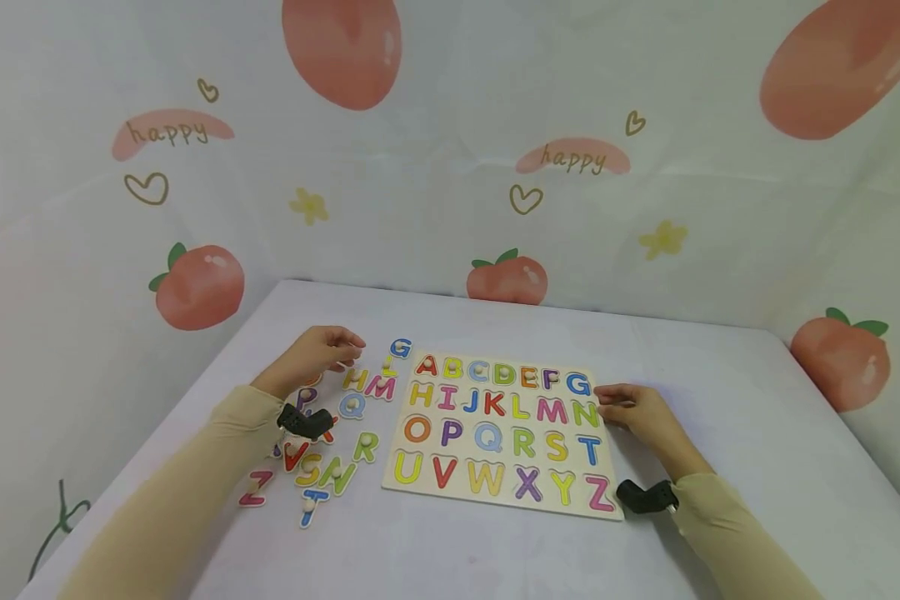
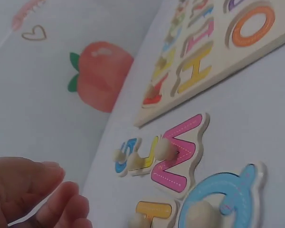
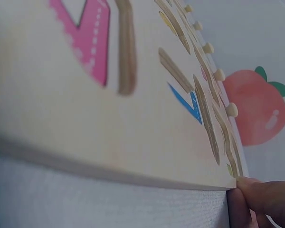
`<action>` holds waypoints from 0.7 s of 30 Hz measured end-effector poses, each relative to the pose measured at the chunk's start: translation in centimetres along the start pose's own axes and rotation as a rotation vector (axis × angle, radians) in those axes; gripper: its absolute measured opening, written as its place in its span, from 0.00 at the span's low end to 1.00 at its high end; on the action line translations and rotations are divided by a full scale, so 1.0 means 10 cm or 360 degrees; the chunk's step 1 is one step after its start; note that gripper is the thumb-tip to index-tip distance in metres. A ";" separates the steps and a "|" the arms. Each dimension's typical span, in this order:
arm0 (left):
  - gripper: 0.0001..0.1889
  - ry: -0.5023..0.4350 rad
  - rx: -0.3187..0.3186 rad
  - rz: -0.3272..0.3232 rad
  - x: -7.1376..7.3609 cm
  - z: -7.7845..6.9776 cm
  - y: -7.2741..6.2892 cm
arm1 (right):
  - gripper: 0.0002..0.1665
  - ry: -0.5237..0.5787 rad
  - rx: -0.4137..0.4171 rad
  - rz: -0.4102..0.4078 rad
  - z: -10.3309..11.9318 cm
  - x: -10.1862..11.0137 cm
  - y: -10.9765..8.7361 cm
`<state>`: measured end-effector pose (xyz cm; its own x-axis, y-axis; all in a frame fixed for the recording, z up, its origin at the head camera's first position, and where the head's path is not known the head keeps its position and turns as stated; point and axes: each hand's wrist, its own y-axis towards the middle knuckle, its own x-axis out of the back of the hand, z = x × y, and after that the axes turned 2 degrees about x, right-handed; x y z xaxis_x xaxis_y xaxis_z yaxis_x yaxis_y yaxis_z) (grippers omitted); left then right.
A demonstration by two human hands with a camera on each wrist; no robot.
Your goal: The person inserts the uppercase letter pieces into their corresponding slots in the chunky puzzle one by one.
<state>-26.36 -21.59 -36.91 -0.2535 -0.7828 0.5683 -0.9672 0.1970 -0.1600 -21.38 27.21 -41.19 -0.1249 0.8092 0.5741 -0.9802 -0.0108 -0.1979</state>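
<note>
A wooden alphabet puzzle board lies on the table, with knobbed pieces A to F seated in its top row. My right hand is at the board's right edge; in the right wrist view the thumb and fingers pinch that edge. To the left, my left hand hovers over loose letter pieces, fingers loosely bent with nothing between them. Closest to its fingertips are the orange H piece and the blue G piece. The pink M piece and light blue Q piece show in the left wrist view.
More knobbed letters lie left of the board, among them a green R, a green N, a blue T and a pink Z. Some are partly hidden under the left arm. A printed cloth hangs behind the white table.
</note>
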 end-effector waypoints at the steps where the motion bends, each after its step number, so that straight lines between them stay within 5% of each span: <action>1: 0.17 -0.0019 0.0006 -0.0004 -0.02 0.00 0.06 | 0.25 0.0001 -0.0003 0.0000 0.00 0.00 0.00; 11: 0.15 0.0090 0.0123 -0.0031 -0.19 -0.04 0.60 | 0.25 -0.0002 -0.0017 -0.0009 -0.02 -0.03 0.01; 21: 0.16 0.0190 0.0139 0.0089 -0.29 -0.06 0.80 | 0.24 -0.0002 -0.0028 -0.0019 -0.02 -0.02 0.01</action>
<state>-33.36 -17.40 -39.40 -0.3116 -0.6952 0.6478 -0.9481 0.1821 -0.2607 -21.46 27.12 -41.47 -0.1137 0.8083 0.5777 -0.9787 0.0090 -0.2051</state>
